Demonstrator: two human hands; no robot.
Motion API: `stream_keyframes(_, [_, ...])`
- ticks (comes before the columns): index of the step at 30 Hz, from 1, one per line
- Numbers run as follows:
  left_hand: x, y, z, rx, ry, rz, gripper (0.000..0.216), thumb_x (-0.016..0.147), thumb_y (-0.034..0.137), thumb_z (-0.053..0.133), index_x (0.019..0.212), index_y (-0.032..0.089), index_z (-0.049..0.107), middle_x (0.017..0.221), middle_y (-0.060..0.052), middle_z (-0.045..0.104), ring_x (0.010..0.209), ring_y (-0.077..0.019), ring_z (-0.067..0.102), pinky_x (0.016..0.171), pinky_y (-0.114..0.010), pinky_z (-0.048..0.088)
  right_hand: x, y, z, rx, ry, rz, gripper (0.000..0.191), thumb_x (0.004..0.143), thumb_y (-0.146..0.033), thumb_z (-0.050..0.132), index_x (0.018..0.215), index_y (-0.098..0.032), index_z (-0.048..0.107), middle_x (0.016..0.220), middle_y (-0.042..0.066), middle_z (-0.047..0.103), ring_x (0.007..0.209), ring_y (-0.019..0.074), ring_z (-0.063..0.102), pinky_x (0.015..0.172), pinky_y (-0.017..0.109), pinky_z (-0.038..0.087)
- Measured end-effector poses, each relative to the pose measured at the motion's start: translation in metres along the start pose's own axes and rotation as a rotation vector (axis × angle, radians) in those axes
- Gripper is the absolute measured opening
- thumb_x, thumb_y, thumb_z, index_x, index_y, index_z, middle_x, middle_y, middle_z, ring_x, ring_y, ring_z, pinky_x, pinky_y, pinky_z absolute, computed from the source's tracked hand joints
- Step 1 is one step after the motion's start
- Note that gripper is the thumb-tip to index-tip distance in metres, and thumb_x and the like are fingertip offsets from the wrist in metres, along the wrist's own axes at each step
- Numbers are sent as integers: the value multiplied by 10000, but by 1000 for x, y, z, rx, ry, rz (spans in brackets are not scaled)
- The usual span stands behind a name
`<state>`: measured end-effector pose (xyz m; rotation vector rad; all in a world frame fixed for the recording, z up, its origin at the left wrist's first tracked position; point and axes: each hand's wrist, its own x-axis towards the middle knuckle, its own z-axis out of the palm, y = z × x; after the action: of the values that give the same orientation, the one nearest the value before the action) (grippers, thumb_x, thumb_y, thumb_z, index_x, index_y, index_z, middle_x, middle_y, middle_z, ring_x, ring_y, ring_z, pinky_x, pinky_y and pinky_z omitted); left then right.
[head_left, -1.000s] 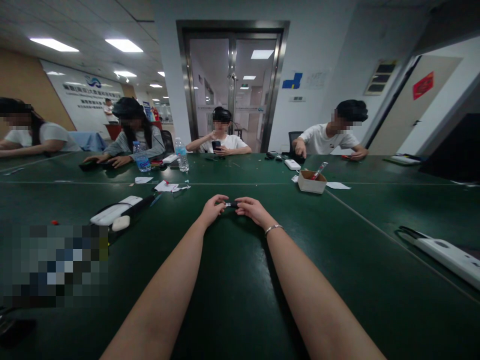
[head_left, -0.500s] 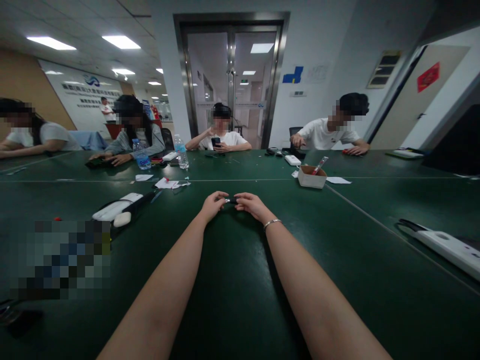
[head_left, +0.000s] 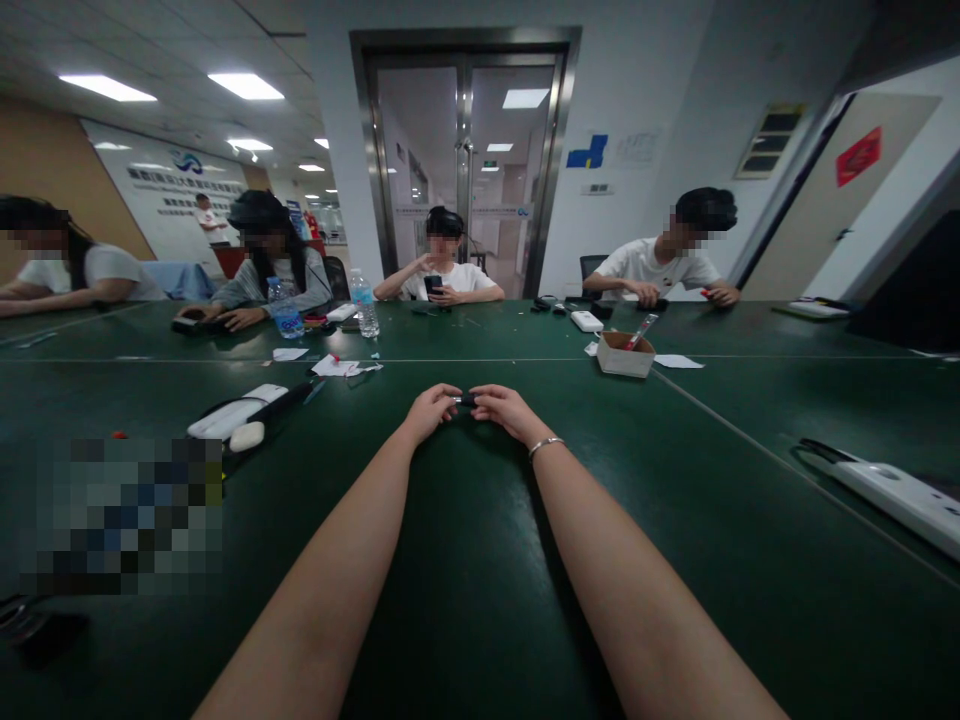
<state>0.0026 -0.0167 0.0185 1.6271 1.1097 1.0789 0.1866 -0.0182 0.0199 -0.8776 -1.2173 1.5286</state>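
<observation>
- Our left hand (head_left: pixel 431 413) pinches the silvery end, our right hand (head_left: pixel 510 413) the black end, of a small black-and-silver cylinder (head_left: pixel 468 399) held between them.
- We'd do well to keep both ends aligned and the grip light.
- Sideways we have room: a long white plastic power strip (head_left: pixel 900 490) lies well apart, rightward.
- Past our hands stands an open pale cardboard box (head_left: pixel 624 363).
- Farther, the glossy green desk's (head_left: pixel 465 560) edge meets seated people (head_left: pixel 472 281).

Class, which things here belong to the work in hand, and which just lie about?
In hand:
small dark silver-ended object, held between left hand and right hand

Probably lying about:
open box
rounded white object
long white strip
</observation>
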Motion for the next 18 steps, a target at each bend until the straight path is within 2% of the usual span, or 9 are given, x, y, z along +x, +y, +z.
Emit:
stream_keyframes(3, [1, -1, 0, -6, -25, 18, 251, 753, 211, 502, 976, 140, 591, 637, -8, 589, 526, -98, 520, 501, -196, 387, 1, 0, -1, 2, -12, 3, 186, 798, -2, 581, 949, -100, 628, 703, 46, 661, 590, 103, 653, 580, 172, 567])
stream_keyframes(6, [2, -4, 0, -18, -43, 3, 255, 798, 274, 472, 977, 133, 586, 606, -13, 586, 523, -110, 537, 504, -205, 395, 2, 1, -1, 14, -15, 12, 189, 801, 0, 574, 956, -96, 624, 701, 49, 662, 592, 105, 655, 585, 174, 567])
stream_keyframes(9, [2, -6, -1, 19, -24, 15, 265, 793, 315, 501, 978, 153, 597, 697, -21, 603, 540, -103, 541, 509, -206, 399, 3, 0, -1, 18, -7, 19, 189, 802, 5, 567, 956, -92, 620, 704, 57, 664, 586, 107, 655, 575, 173, 565])
stream_keyframes(13, [2, -7, -2, 62, 53, 56, 309, 724, 252, 573, 1022, 175, 595, 822, -20, 588, 564, -89, 542, 515, -202, 404, 2, 0, -1, 17, -9, 21, 198, 791, 5, 581, 956, -96, 626, 721, 59, 667, 589, 109, 657, 567, 172, 566])
stream_keyframes(18, [4, -9, -1, 35, 49, 40, 266, 766, 295, 531, 984, 163, 605, 719, -5, 569, 537, -89, 513, 506, -203, 402, 3, 1, -1, 16, -7, 25, 195, 788, 7, 583, 946, -98, 627, 718, 57, 668, 587, 109, 657, 565, 173, 568])
